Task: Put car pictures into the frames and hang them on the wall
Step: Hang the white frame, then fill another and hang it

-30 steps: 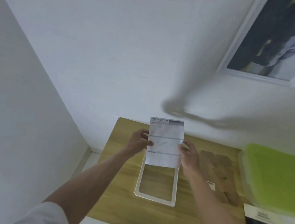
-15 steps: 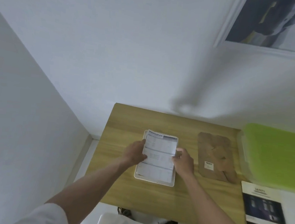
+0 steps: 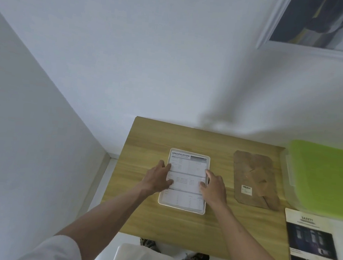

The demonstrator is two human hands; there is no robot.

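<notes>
A white picture frame (image 3: 181, 208) lies flat on the wooden table (image 3: 179, 233). Inside it rests a printed sheet (image 3: 186, 172) headed "SPECIFICATION", its text side up. My left hand (image 3: 158, 178) presses the sheet's left edge with spread fingers. My right hand (image 3: 213, 186) presses the right edge, fingertips on the paper. A framed car picture (image 3: 318, 24) hangs on the wall at the upper right.
A brown frame backing board (image 3: 255, 179) with a barcode label lies to the right of the frame. Further right stands a box with a green lid (image 3: 325, 176). A brochure headed "SAFETY" (image 3: 313, 247) lies at the table's front right. Walls meet in a corner at left.
The sheet, held up in the air a second ago, has come down into the frame and now lies flat in it. Both hands moved down with it.
</notes>
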